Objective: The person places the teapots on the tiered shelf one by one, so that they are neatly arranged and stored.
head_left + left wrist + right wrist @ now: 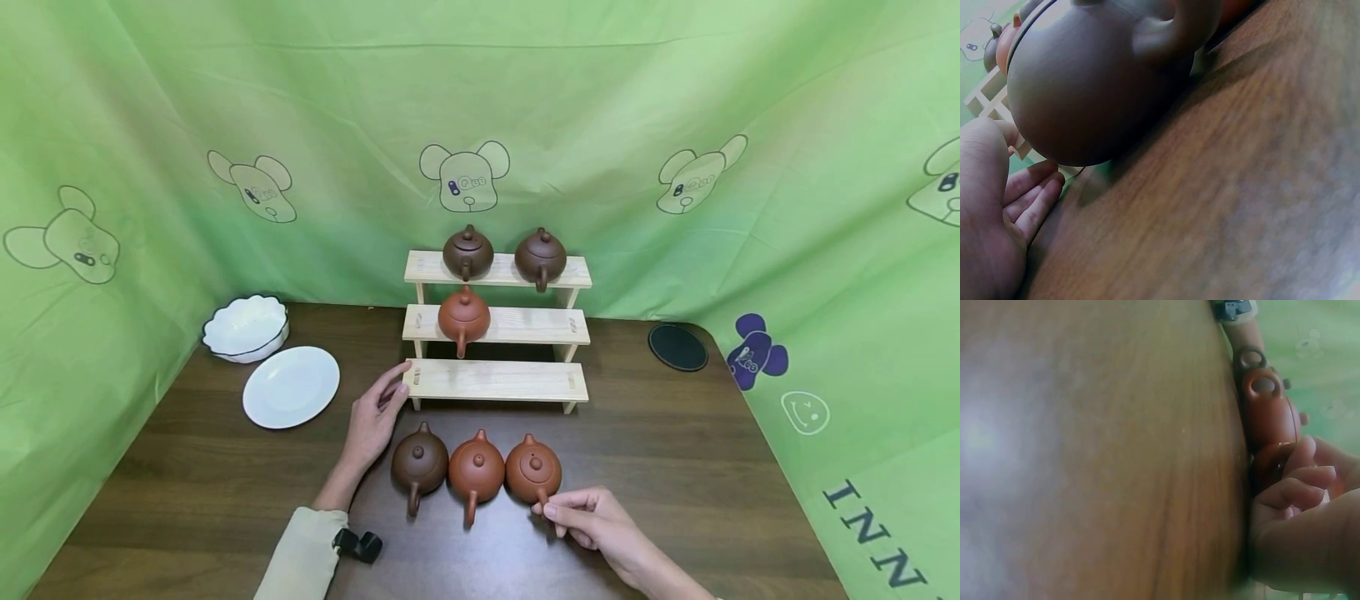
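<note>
Three teapots stand in a row on the table in front of the wooden stand (495, 380). My right hand (600, 529) pinches the handle of the rightmost, reddish-brown teapot (533, 469) between thumb and fingers. Beside it are another reddish-brown teapot (477, 472) and a dark brown teapot (419, 461). At the left end of the lowest shelf, my left hand (372, 421) touches the board with thumb and index finger. In the left wrist view its other fingers (1036, 203) extend past the dark teapot (1091, 81).
On the top shelf sit two dark teapots (468, 254), with a reddish teapot (463, 317) on the middle shelf's left part. To the left are a scalloped white bowl (246, 328) and a white plate (291, 387). A black oval mat (678, 347) lies at right; green cloth (585, 100) hangs behind.
</note>
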Tool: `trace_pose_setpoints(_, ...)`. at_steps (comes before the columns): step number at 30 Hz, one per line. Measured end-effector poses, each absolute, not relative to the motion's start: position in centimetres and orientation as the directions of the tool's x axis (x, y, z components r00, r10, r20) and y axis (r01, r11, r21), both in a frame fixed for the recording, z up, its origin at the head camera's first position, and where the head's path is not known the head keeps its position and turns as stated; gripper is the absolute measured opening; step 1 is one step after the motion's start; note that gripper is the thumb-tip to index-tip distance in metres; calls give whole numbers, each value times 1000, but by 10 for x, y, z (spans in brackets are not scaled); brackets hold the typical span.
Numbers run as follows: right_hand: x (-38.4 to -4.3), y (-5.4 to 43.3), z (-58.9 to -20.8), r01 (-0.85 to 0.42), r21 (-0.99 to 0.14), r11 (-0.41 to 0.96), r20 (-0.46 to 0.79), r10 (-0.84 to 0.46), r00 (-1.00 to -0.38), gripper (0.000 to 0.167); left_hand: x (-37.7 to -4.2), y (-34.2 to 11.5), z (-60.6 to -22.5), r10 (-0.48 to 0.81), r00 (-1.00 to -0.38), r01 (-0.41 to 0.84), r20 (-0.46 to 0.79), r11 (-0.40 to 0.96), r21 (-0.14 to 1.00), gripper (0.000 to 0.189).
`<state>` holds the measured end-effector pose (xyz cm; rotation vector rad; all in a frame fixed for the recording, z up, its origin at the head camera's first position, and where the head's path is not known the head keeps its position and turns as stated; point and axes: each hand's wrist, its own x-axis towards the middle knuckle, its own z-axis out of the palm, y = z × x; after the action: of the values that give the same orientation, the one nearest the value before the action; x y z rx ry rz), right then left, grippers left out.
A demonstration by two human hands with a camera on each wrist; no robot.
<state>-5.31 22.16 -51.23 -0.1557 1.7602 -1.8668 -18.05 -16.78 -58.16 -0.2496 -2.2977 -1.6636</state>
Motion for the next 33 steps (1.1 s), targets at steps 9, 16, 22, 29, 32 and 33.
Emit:
trace_pose_setpoints(9,-55,225,-514,368,-929,-28,-315,-461,-830,24,-170,-161,-563,-39,-927,348,373,281,894,39)
trace_pose_setpoints(16,-57,224,-512,347,-937,-49,-291,-443,-848,26,-175,-165,-574,-33,-934,331,355,295,896,39)
trace_pose_setpoints(22,-65,220,-501,343,-936,-79,-288,-388,-875,25,-175,-165,-574,-40,-940,312,339,307,899,39)
trace_pose_setpoints(29,-75,216,-491,262,-950,-172,-196,-326,-925,31,-172,-163,-567,-34,-931,339,364,288,895,39)
trace_pose_setpoints(32,-80,213,-486,224,-948,-225,-148,-314,-938,34,-173,-163,-568,-28,-929,348,370,281,895,40)
trace_pose_setpoints(33,-82,213,-484,216,-945,-245,-133,-315,-940,35,-173,-163,-569,-33,-933,335,358,280,899,40)
